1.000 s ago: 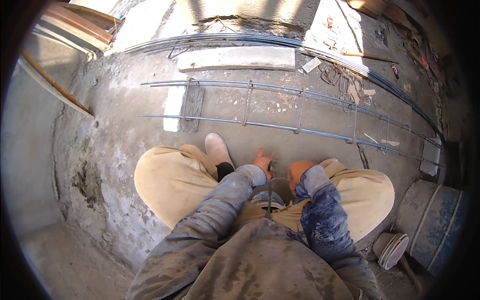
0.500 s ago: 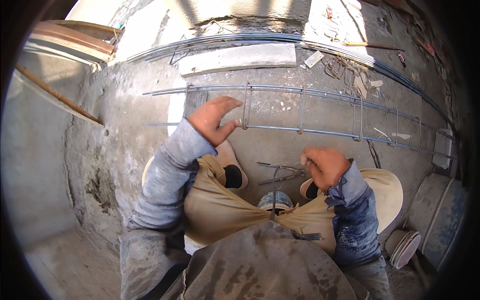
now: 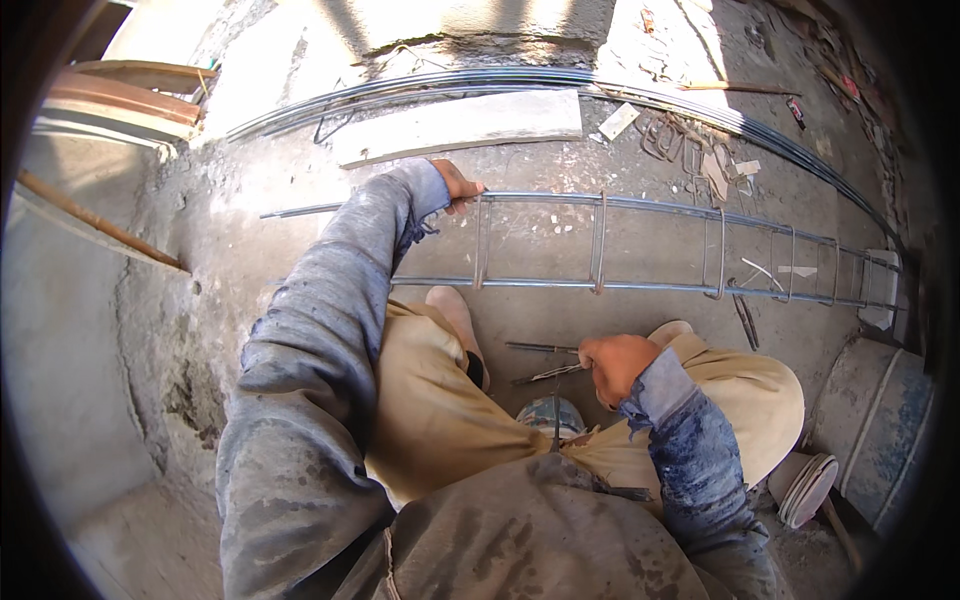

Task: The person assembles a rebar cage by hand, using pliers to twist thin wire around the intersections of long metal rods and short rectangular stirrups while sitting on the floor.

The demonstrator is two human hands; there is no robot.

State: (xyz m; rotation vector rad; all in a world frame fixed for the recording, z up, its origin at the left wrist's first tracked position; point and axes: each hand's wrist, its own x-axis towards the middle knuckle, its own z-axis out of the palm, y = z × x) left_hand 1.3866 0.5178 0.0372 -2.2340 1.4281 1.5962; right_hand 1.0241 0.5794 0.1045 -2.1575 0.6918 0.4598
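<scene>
A long cage of steel rebar with stirrups [image 3: 597, 240] lies across the ground in front of me. My left hand [image 3: 458, 188] reaches over it and closes on its far bar, beside a stirrup; my sleeve covers the part left of that. Closer to my body, my right hand [image 3: 618, 362] is closed just above the ground, at the right end of a dark pincer-like tool [image 3: 540, 347]. Thin pale strands show beside those fingers. What the right hand holds is hidden by the hand itself.
Beyond the cage lie a whitish board [image 3: 465, 125] and a bundle of long steel bars [image 3: 480, 76]. Loose bent stirrups [image 3: 665, 138] and scraps are at far right. A drum [image 3: 870, 425] and a small bucket [image 3: 803, 490] stand at my right; a wooden pole [image 3: 100, 222] leans left.
My left hand has moved out to the far bar and closed on it. The cage sits a little nearer. My right hand has come down and left to the tool.
</scene>
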